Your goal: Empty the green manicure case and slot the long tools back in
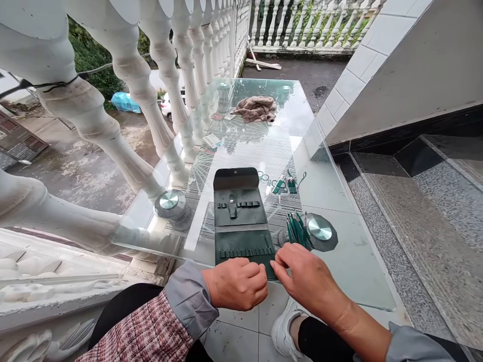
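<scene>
A dark green leather manicure case (pixel 241 236) lies unfolded on a glass table, its flap at the far end and rows of elastic-like loops across its panels. My left hand (pixel 241 284) is closed over the near edge of the case, and what its fingers grip is hidden. With thumb and forefinger, my right hand (pixel 302 274) pinches the near right corner of the case. Just beyond my right hand lies a bunch of slim green tools (pixel 297 229). Farther back are green nail clippers (pixel 279 185) and small scissors (pixel 264 176).
The glass table (pixel 332 196) has round metal leg caps, one (pixel 320 229) at right and one (pixel 168 199) at left. A crumpled brown cloth (pixel 255 108) lies at the far end. White balusters (pixel 136 75) line the left; stone steps (pixel 415 211) rise at right.
</scene>
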A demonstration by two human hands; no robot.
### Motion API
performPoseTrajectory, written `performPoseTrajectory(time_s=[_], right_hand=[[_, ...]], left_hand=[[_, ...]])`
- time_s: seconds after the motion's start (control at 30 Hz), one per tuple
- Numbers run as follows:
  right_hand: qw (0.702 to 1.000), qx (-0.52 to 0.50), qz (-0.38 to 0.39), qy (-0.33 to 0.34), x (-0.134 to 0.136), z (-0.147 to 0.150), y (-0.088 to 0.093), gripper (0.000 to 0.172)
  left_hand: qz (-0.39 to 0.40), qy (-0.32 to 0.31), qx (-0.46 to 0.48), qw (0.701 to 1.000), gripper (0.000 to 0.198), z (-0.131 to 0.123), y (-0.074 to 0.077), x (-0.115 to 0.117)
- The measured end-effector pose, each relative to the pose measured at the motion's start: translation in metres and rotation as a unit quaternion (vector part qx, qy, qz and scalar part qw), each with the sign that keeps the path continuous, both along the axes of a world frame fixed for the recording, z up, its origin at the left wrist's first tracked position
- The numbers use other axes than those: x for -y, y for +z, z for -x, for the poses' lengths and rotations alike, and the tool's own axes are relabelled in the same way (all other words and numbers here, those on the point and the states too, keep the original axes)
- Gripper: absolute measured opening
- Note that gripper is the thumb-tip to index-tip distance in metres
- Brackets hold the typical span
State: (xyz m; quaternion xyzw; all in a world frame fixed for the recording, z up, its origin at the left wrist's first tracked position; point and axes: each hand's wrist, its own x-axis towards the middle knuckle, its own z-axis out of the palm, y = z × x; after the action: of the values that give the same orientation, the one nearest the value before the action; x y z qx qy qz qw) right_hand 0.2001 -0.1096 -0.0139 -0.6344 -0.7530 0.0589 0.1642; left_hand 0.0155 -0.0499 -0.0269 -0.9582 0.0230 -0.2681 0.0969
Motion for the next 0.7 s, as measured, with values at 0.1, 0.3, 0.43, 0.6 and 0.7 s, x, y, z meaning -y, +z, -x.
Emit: performPoseTrajectory(time_s=[0.1,0.3,0.43,0.6,0.7], right_hand=[[1.000,-0.005,0.015,0.006,0.001,0.002,0.001,0.022],[0.994,-0.079,0.074,-0.032,-0.006,-0.015,0.004,0.015],[0.988,-0.112,0.092,-0.046,-0.011,-0.021,0.003,0.012],[0.985,-0.128,0.100,-0.052,-0.017,-0.015,0.004,0.014],[0.985,-0.122,0.105,-0.061,-0.025,-0.008,0.007,0.019]], left_hand=[[-0.002,0.000,0.003,1.000,0.018,0.000,0.001,0.000],[-0.017,0.002,-0.006,1.000,0.016,0.001,0.004,0.000],[-0.015,0.001,-0.007,1.000,0.016,0.001,0.004,0.000],[-0.020,0.001,-0.015,1.000,0.015,0.000,0.006,0.000],[-0.026,0.000,-0.016,1.000,0.015,0.000,0.007,0.001]])
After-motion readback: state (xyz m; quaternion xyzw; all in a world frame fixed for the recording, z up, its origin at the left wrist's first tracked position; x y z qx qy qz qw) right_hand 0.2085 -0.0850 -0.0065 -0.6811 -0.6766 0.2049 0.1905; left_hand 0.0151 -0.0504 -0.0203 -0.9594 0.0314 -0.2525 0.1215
